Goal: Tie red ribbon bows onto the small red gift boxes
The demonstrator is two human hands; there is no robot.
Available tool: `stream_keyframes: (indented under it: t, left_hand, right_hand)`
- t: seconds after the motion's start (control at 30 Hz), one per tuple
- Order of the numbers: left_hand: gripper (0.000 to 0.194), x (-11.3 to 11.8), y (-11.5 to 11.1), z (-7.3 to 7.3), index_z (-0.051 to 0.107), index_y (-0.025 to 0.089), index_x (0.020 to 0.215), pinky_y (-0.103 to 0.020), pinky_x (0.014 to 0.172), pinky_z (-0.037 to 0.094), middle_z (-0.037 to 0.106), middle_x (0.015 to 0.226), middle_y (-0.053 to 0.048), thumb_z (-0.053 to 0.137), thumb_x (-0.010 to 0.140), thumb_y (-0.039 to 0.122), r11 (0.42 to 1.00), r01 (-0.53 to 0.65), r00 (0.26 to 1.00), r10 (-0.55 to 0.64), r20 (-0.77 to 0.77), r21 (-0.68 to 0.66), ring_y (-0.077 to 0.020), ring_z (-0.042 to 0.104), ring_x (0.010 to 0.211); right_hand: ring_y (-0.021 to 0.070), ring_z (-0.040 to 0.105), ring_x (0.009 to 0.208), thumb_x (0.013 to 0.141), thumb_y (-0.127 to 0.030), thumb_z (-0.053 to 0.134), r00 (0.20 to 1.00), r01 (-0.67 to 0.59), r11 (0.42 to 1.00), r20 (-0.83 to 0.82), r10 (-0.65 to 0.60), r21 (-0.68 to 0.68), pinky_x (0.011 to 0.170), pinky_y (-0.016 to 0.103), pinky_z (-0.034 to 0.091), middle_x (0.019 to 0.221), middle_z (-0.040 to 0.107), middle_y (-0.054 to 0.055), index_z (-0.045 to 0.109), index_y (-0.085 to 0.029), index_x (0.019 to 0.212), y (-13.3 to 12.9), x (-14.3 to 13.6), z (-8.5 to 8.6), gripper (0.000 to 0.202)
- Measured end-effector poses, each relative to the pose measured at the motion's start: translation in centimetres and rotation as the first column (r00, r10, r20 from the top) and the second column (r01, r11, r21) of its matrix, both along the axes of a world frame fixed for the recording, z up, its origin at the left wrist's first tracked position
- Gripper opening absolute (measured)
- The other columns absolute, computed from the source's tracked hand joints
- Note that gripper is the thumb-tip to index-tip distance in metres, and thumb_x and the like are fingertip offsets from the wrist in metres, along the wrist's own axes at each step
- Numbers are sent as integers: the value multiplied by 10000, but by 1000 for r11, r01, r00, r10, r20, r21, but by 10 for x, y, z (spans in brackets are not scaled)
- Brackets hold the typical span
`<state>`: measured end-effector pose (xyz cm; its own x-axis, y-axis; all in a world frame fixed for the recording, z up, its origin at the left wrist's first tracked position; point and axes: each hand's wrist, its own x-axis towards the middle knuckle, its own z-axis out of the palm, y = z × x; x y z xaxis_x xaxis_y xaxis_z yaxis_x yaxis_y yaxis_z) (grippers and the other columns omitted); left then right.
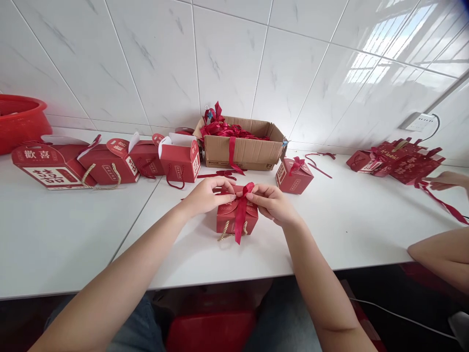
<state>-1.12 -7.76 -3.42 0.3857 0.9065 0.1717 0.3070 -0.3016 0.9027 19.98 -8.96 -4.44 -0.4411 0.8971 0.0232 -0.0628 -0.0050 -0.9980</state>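
A small red gift box with gold cord handles stands before me on the white table. A red ribbon lies over its top, one tail hanging down the front. My left hand is at the top left of the box, thumb and fingertips pinched on the ribbon. From the right, my right hand pinches the ribbon's loop between thumb and fingers. Just behind, a cardboard box holds a heap of red ribbons, one strip draped over its front.
Several red gift boxes stand in a row at the left, some with open lids. A red box with a bow is right of the carton. Farther right are red bags and a co-worker's hand. A red basin sits far left.
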Motion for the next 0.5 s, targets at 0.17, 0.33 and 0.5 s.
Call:
stream_keyframes:
  t: [0.17,0.33,0.5]
  left_hand:
    - [148,8,-4,2,684,171,684,-486,1030,441,647,1228,-121,699,711,316,999,-51,999,51,10,-8,-289,609,1135]
    - [163,3,-2,3,703,178,684,-490,1031,441,646,1249,-121,716,711,338,998,-47,999,47,-10,-45,-307,580,1189]
    - [162,0,-2,5,715,202,746,-419,973,486,659,1199,-96,671,765,357,980,-44,990,69,-121,196,-268,605,1129]
  right_hand:
    - [1,237,335,799,-429,687,993,-107,994,54,107,3,326,196,110,542,457,-87,613,-167,836,-1,5,2,274]
    - [12,278,380,832,-424,649,988,-119,993,101,118,11,334,192,147,667,572,-44,630,-179,900,-2,8,3,255]
    - [-10,283,369,811,-415,650,992,-91,996,91,92,-13,330,204,129,924,687,25,633,-169,905,0,6,10,264]
